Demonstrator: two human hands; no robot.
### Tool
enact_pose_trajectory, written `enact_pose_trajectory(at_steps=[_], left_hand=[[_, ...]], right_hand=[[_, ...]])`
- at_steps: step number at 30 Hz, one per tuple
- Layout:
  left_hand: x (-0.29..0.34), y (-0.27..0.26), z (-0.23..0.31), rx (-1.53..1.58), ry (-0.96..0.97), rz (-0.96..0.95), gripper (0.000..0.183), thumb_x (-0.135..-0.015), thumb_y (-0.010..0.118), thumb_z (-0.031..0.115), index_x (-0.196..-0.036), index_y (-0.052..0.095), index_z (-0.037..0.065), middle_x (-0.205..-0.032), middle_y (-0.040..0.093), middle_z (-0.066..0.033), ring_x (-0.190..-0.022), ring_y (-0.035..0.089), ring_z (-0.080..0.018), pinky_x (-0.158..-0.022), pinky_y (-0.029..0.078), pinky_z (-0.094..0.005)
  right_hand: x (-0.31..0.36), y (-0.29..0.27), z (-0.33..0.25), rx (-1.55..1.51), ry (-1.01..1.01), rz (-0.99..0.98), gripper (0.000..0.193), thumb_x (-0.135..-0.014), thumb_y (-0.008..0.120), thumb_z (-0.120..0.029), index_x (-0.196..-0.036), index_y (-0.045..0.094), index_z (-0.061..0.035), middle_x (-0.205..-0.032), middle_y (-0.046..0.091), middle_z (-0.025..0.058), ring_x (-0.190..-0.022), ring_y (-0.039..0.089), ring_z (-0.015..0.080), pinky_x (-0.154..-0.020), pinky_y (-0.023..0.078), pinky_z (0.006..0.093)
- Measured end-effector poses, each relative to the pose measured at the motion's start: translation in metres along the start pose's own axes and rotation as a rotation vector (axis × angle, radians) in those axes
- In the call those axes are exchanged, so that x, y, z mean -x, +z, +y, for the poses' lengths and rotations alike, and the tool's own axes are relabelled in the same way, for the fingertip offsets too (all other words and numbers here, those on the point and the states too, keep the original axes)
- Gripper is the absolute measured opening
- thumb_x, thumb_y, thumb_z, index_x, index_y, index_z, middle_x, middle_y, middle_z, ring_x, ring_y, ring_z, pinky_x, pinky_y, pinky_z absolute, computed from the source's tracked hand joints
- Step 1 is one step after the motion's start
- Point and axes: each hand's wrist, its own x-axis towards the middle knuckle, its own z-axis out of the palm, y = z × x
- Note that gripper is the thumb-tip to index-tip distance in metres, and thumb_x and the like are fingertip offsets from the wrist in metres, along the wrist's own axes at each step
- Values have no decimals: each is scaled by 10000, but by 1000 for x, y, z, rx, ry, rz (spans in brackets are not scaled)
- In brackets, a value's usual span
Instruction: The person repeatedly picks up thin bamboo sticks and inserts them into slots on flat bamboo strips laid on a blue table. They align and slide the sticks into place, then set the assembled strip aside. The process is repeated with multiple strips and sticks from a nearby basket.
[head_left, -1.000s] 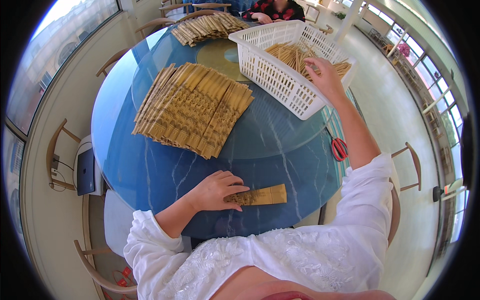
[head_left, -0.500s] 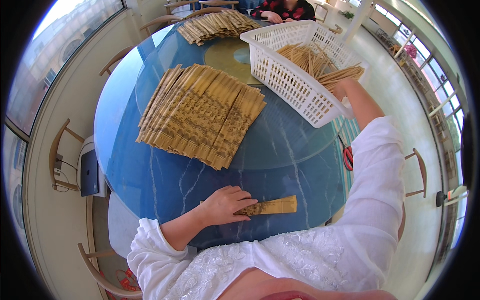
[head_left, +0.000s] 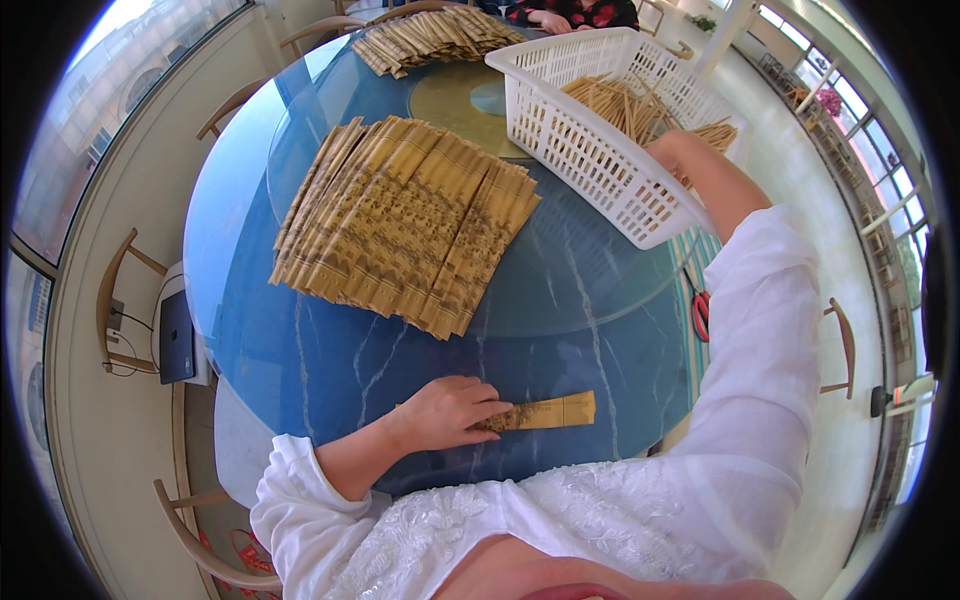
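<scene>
My left hand (head_left: 452,411) rests on the table with its thumb and fingers closed round one end of a narrow brown paper chopstick sleeve (head_left: 560,411). The sleeve lies flat, its other end pointing right. My right hand (head_left: 684,155) reaches into a white plastic basket (head_left: 600,165), among loose wooden chopsticks (head_left: 618,105). Its fingers are mostly hidden, so their grip does not show. Ahead of my left hand lies a broad overlapping stack of printed paper sleeves (head_left: 405,225).
Another pile of sleeves (head_left: 435,40) sits farther back on the round blue table (head_left: 330,365). Red-handled scissors (head_left: 700,315) lie at the right edge on a striped cloth. A person (head_left: 575,15) sits across. Wooden chairs (head_left: 120,300) and a laptop (head_left: 176,338) stand left.
My right hand has pushed deeper into the basket among the chopsticks, shifting slightly left. My left hand and the sleeve stay in place. The view has tilted slightly.
</scene>
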Motion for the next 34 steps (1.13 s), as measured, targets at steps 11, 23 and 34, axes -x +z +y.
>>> enact_pose_trajectory(at_steps=[11, 23, 34], left_hand=[[3, -2, -1, -1, -10, -16, 424, -760, 763, 278, -1124, 669, 81, -942, 621, -64, -806, 623, -219, -706, 522, -327], [1, -2, -1, 11, -12, -9, 420, -756, 770, 276, -1116, 675, 80, -934, 624, -64, -798, 623, -220, -706, 524, -327], [1, -4, -2, 20, -20, -29, 422, -757, 772, 272, -1125, 678, 88, -938, 629, -73, -806, 627, -230, -713, 526, -329]], right_hand=[[-7, 12, -7, -119, -70, 94, 415, -844, 620, -365, -1168, 673, -111, -1108, 673, 158, -1021, 658, 295, -833, 525, 427], [-15, 12, -10, 111, -314, 465, 350, -861, 583, -329, -1087, 710, -94, -1022, 694, 179, -963, 679, 302, -795, 534, 424], [-69, -19, 6, 319, -340, 1009, 218, -849, 574, -207, -935, 700, -51, -962, 683, 232, -924, 676, 352, -811, 532, 443]])
